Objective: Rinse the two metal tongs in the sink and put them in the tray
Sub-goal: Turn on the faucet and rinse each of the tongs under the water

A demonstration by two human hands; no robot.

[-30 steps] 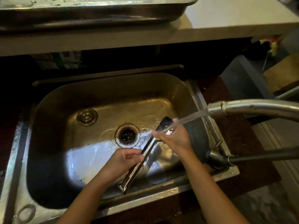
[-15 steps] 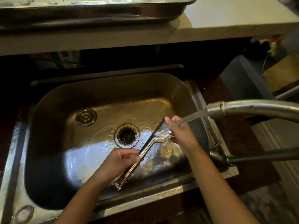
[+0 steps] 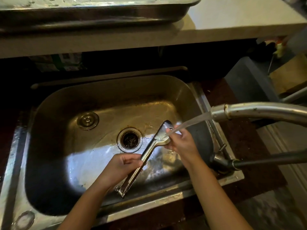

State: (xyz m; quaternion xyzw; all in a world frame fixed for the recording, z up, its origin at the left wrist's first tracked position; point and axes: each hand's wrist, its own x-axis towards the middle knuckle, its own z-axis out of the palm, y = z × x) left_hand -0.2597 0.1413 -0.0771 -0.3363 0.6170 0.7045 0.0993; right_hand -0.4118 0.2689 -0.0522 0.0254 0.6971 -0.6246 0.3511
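step: rinsing tongs [image 3: 146, 155] under tap | left hand [image 3: 121, 166] grips handle, right hand [image 3: 181, 143] pinches tip | next: probably lift to tray [image 3: 149, 15] up ahead

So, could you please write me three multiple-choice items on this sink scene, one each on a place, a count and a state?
1. Where is the tray?
A. on the counter behind the sink
B. in the basin
C. on the floor

2. How many tongs are in view?
A. none
B. one
C. three

3. The faucet is
A. off
B. dripping
C. running

Answers: 1 A, it sits on the pale counter; 2 B, left hand and right hand share one pair; 3 C, a stream hits the tong tips.
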